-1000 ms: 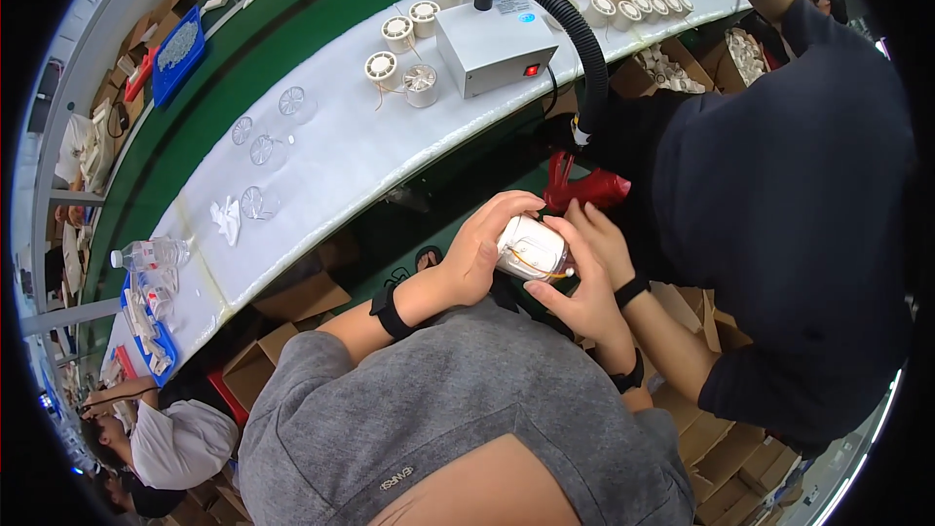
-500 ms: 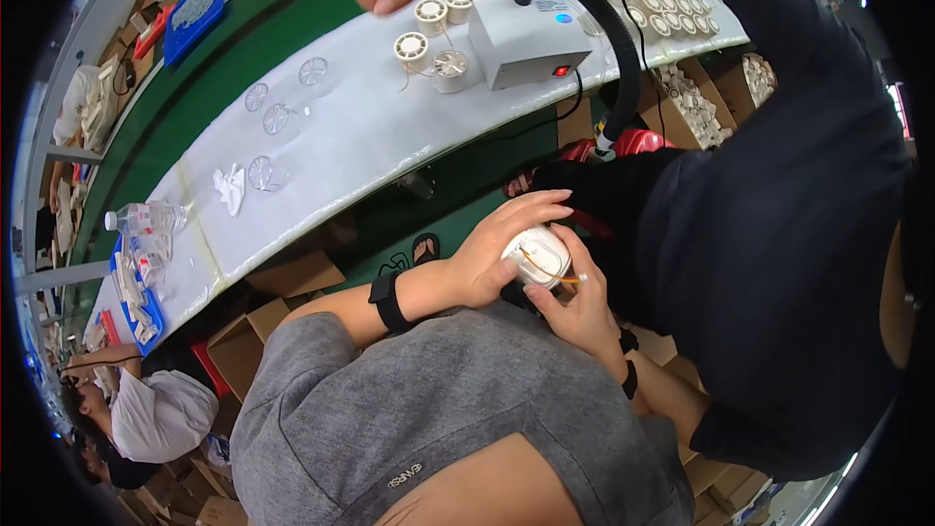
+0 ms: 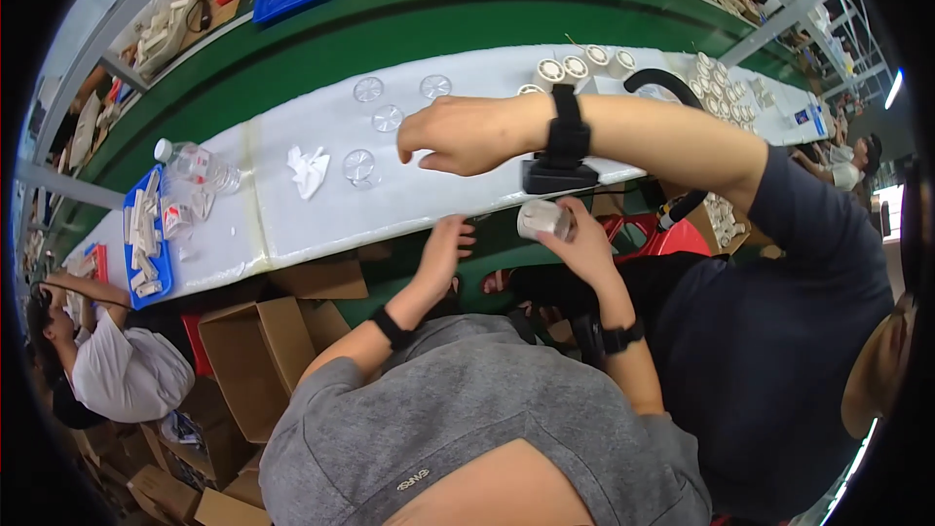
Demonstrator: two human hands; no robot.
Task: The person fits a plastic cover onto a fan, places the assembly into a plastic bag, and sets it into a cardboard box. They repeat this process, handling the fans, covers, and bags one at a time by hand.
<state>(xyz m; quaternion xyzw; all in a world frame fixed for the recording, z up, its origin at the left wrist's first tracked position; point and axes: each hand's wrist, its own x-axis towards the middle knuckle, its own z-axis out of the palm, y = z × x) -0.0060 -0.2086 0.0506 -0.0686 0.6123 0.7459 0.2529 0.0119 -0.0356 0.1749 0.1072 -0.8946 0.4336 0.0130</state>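
My right hand [image 3: 587, 250] grips a rounded white plastic housing [image 3: 544, 221] just in front of the table's near edge. Apart from it, my left hand [image 3: 447, 250] has its fingers stretched out and holds nothing. Beyond my hands, another person's hand [image 3: 466, 132], with a black wrist strap, reaches across the white-covered table [image 3: 292, 224] from the right. Near that hand's fingertips lie several clear plastic discs, among them a clear disc [image 3: 358, 166] on the near side. A crumpled white tissue [image 3: 309, 171] is left of it.
On the left stand a clear bottle [image 3: 198, 166] and a blue tray [image 3: 164, 268] of white parts. Round white slotted units [image 3: 575, 67] are grouped at the back right. The co-worker's body [image 3: 750, 331] is close on my right. Below the table sits an open cardboard box [image 3: 278, 331].
My left hand has let go of the housing and moved left. My right hand keeps it, now turned. The view has shifted, and the co-worker's arm now stretches over the table.
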